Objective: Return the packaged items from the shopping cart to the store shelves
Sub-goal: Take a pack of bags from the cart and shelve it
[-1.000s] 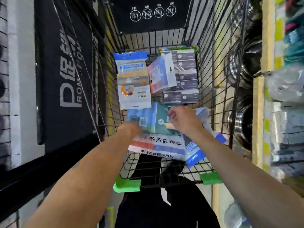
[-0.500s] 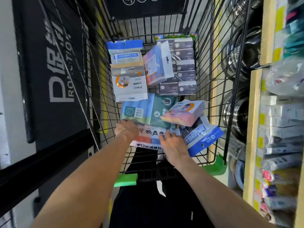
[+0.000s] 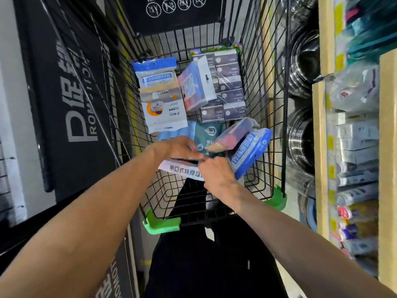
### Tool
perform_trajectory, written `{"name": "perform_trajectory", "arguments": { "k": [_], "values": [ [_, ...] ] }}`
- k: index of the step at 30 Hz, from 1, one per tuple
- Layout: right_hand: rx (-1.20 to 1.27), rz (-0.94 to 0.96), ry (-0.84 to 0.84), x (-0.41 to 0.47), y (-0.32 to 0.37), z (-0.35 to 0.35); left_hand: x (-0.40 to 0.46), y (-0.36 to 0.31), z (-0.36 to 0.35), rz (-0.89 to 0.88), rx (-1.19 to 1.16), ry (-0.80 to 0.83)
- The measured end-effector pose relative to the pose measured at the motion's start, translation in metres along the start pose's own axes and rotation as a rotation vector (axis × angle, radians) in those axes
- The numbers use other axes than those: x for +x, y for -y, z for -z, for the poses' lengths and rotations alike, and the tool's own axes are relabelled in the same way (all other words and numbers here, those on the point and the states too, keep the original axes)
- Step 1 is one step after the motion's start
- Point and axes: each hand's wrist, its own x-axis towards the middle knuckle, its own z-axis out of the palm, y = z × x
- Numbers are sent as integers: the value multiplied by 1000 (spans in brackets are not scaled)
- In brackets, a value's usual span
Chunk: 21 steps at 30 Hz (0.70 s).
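With our left hand (image 3: 180,147) and right hand (image 3: 214,171) both pinching the white printed packet (image 3: 180,169) at the shopping cart's (image 3: 264,87) near end, we risk (by our reckoning) toppling the pink pack (image 3: 229,137) leaning just beside it as we lift.

Arms: both come in from the bottom edge, bare from the wrist all the way back, no sleeve showing on either.
Left hand (image 3: 178,147): bare, no glove, no ring or watch to be made out.
Right hand (image 3: 217,175): bare as well, wrist uncovered, nothing strapped on it.
Lower body: black clothing fills the bottom centre, plain and dark, a couple of small pale marks on it, too blurred to read.
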Motion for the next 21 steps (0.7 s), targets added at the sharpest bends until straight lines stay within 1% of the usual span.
{"name": "perform_trajectory", "arguments": {
  "k": [2, 4, 6, 8, 9, 10, 12, 13, 14, 15, 16, 17, 18, 19, 21],
  "values": [
    [20, -26, 5, -12, -4, 14, -10, -17, 12, -76, -58, 62],
    [-16, 18, -21, -26, -9, 28, -16, -26, 22, -115, -71, 72],
    [-75, 102, -62, -42, -11, 45, -26, -32, 27, -91, -141, 82],
    [-77, 180, -97, -59, -10, 58, -41, -43, 26, -30, -192, 121],
    [-87, 218, -95, -64, -6, 64, -45, -46, 25, 11, -180, 125],
    [-135, 213, -84, -67, -2, 67, -50, -51, 22, 46, -153, 126],
    [-169, 170, -208, -73, -3, 71, -58, -61, 12, 83, -114, 116],
    [-162, 185, -259, -78, -4, 74, -66, -68, 6, 79, -90, 107],
    [-125, 229, -225, -85, -9, 80, -73, -74, 0, 56, -100, 79],
    [-161, 288, -185, -94, -17, 89, -77, -79, -4, 48, -116, 29],
    [-249, 322, -186, -101, -26, 96, -82, -85, -8, 35, -148, -20],
    [-308, 326, -269, -110, -36, 102, -88, -90, -12, 13, -180, -29],
    [-308, 334, -390, -121, -47, 107, -95, -93, -16, -20, -221, -42],
    [-284, 353, -540, -130, -56, 111, -98, -94, -17, -37, -249, -44],
    [-188, 419, -737, -137, -78, 101, -103, -99, -17, -93, -387, -15]
  ]
}}
